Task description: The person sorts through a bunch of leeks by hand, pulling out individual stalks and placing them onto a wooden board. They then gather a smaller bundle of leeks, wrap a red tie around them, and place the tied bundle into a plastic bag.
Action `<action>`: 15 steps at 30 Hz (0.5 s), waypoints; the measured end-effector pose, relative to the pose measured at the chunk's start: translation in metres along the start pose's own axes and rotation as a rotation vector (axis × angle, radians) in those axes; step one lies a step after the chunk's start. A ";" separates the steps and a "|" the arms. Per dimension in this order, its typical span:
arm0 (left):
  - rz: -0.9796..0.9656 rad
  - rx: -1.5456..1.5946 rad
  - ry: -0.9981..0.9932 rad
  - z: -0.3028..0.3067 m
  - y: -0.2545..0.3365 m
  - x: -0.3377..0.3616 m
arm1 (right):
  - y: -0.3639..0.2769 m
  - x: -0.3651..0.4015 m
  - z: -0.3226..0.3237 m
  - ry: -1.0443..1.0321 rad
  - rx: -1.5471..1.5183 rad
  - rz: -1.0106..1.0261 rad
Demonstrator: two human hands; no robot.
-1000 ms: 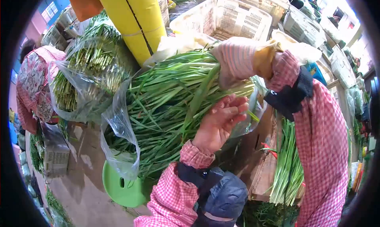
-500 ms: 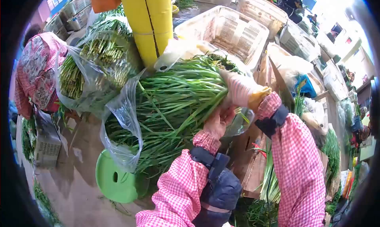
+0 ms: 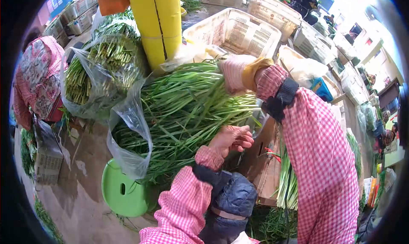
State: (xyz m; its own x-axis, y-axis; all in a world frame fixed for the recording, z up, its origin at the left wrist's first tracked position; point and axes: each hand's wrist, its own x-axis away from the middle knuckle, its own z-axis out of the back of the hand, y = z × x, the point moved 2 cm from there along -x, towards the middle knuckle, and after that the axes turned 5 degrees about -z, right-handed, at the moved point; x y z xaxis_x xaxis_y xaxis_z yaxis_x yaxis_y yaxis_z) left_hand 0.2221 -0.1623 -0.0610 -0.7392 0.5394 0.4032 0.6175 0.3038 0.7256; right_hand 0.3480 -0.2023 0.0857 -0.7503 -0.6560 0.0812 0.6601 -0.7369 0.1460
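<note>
A large heap of long green chives (image 3: 183,103) lies with its leaf ends inside a clear plastic bag (image 3: 130,133) and its pale stem ends to the right. My right hand (image 3: 238,75), in a pink-and-white striped glove with a yellowish cuff, is on top of the heap near its back edge. Its fingertips are hidden or blurred against the leaves. My bare left hand (image 3: 232,140) is just in front of the stem ends, fingers loosely bent, thumb apart, nothing visible between them.
A green stool (image 3: 117,188) stands below the bag. Another bag of chives (image 3: 106,73) is at left, by a yellow padded post (image 3: 157,27). A white crate (image 3: 251,31) sits behind. Loose stalks (image 3: 287,188) are at right. A person (image 3: 40,78) bends at far left.
My right hand has moved left over the leaves, uncovering the pale stem ends. My left hand has drawn back and down from the stems. The view has shifted slightly.
</note>
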 end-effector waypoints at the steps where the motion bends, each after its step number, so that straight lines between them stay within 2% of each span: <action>1: -0.176 0.068 0.072 -0.010 0.012 0.011 | -0.005 0.002 0.001 -0.038 0.066 -0.036; 3: -0.524 0.202 0.220 -0.025 0.036 0.016 | -0.012 0.005 0.006 -0.178 0.042 -0.095; 4: -0.545 0.197 0.201 -0.025 0.046 0.008 | -0.012 0.006 0.009 -0.241 0.036 -0.129; 5: -0.515 0.149 0.104 -0.025 0.048 -0.004 | -0.008 0.007 0.011 -0.114 -0.013 -0.026; 6: -0.487 0.100 0.008 -0.022 0.046 -0.018 | -0.011 0.005 0.014 -0.177 0.019 -0.057; 8: -0.451 0.400 -0.147 -0.003 0.040 -0.046 | -0.019 -0.001 0.019 -0.304 0.080 -0.123; 9: -0.423 0.556 -0.228 0.003 0.034 -0.058 | -0.011 0.002 0.007 0.034 0.004 0.065; 10: -0.510 0.428 -0.192 0.007 0.031 -0.066 | -0.018 0.013 0.013 0.379 -0.008 0.254; 11: -0.600 0.298 -0.156 0.011 0.029 -0.073 | -0.021 0.023 0.015 0.277 -0.005 0.113; 12: -0.579 0.359 -0.087 0.005 0.037 -0.063 | -0.030 0.029 0.025 0.179 -0.001 -0.021; 13: -0.562 0.420 -0.016 -0.001 0.045 -0.051 | -0.025 0.029 0.020 0.140 -0.150 -0.032; 15: -0.536 0.108 0.054 0.006 0.043 -0.051 | -0.010 0.021 0.001 0.036 -0.198 -0.056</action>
State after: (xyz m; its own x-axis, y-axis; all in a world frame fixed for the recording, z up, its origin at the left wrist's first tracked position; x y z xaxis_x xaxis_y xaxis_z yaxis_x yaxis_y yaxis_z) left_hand 0.2875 -0.1720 -0.0537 -0.9689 0.2463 0.0229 0.1724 0.6058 0.7767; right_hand 0.3253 -0.2083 0.0866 -0.7869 -0.6156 0.0429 0.6139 -0.7880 -0.0475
